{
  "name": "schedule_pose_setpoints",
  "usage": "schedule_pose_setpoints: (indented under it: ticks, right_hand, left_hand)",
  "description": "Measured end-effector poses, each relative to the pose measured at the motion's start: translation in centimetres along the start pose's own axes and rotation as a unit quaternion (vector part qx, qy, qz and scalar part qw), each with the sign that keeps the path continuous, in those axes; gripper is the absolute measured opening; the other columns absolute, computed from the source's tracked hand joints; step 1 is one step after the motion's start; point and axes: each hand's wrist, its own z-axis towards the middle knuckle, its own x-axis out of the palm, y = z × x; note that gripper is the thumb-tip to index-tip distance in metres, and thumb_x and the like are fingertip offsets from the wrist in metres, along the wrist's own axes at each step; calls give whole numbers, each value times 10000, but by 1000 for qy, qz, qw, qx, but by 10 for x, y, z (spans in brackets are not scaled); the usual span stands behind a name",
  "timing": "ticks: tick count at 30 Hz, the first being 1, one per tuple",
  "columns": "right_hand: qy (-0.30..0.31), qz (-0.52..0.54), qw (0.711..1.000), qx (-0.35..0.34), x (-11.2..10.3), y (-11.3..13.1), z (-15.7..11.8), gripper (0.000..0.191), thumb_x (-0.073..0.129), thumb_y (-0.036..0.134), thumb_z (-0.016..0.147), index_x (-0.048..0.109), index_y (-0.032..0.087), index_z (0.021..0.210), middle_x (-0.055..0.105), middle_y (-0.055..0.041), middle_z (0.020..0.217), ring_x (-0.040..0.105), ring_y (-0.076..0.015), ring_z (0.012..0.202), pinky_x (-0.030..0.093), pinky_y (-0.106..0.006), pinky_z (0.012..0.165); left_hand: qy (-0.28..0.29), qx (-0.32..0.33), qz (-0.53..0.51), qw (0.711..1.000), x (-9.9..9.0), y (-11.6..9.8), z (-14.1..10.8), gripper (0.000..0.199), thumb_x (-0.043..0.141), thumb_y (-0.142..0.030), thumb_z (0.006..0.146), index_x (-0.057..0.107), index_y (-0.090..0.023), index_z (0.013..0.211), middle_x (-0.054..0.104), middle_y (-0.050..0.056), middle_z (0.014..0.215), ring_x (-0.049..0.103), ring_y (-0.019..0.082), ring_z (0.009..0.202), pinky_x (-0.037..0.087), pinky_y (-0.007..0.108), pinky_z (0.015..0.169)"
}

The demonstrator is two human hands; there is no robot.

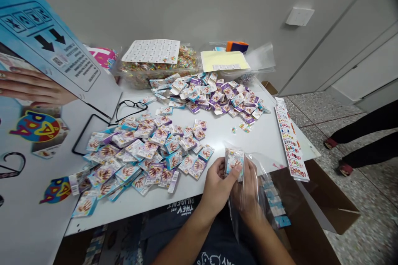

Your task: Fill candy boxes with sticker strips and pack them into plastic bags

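The bag [258,174] is smooth, glossy plastic.

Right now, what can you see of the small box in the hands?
The small box is a flat carton, apparently card, white and blue, its printed hand picture facing the camera. It's in the grip of the left hand, thumb across its face, right hand alongside, by the white table. Clear plastic lies against it; whether it's inside, I can't tell.

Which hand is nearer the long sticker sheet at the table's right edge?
Right: the right hand is apart from the sticker sheet, to its left; the left hand is farther left.
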Motion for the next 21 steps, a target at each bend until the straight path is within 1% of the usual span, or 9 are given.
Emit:
schedule_pose_setpoints:
  ticks: [3,6,8,10,12,13,15,18,21]
  right_hand:
    - [3,-3,1000,-26,-1,-4,2,628,479,257,1025,266,149,1606,664,-194,1229,671,-311,1066,605,-458,817]
    - [25,-2,999,-35,0,-8,2,626,419,265,1033,238,118,1615,663,-214,1253,661,-318,1084,583,-468,840]
    - [53,-4,998,-27,1,-10,-1,645,405,288,1035,209,100,1619,650,-230,1283,647,-328,1121,566,-488,871]
    - [79,-12,997,-19,6,-10,-5,646,408,282,1031,206,102,1618,639,-231,1319,634,-328,1162,550,-496,903]
    - [92,-28,995,-3,13,-8,-9,622,416,247,1028,234,110,1607,622,-233,1357,619,-327,1212,533,-497,936]
    - [89,-39,995,6,16,-7,-11,595,410,224,1028,265,111,1594,622,-235,1360,617,-327,1222,528,-497,941]
    - [76,-55,995,28,23,-5,-14,531,392,191,1033,340,106,1555,648,-235,1313,639,-325,1179,530,-494,917]
    - [82,-55,992,77,29,-4,-13,461,381,203,1042,439,114,1491,697,-212,1186,672,-321,1047,536,-489,852]
    - [88,-55,988,113,31,-11,-10,429,373,250,1051,502,129,1441,698,-205,1143,664,-326,1006,524,-508,864]
  left_hand:
    - [39,7,13,999,-5,-3,5,531,798,-457,814,626,-190,1239,753,97,1160,717,234,1055,543,326,956]
    - [86,42,43,995,-5,-7,7,467,706,-444,904,618,-192,1288,689,102,1326,648,247,1230,466,350,1098]
    - [75,62,66,993,-4,-5,7,517,624,-471,958,555,-212,1401,589,97,1476,518,254,1401,369,367,1198]
    - [45,55,96,993,-4,0,9,619,566,-518,981,447,-226,1514,431,89,1611,334,257,1528,257,384,1263]
    - [22,34,125,991,-6,7,13,728,528,-558,987,307,-225,1596,274,77,1684,193,251,1575,192,395,1287]
    - [18,27,134,990,-6,10,16,764,512,-567,991,243,-225,1619,217,69,1700,153,243,1582,180,393,1290]
    - [16,23,137,990,-7,17,20,781,483,-569,1002,179,-227,1634,170,58,1710,132,229,1584,184,382,1290]
    - [7,24,124,992,-3,25,23,736,466,-567,1008,241,-223,1619,234,73,1696,181,227,1576,201,384,1286]
    - [18,33,121,992,5,34,20,693,431,-563,1021,275,-225,1606,292,91,1678,231,228,1566,200,405,1287]
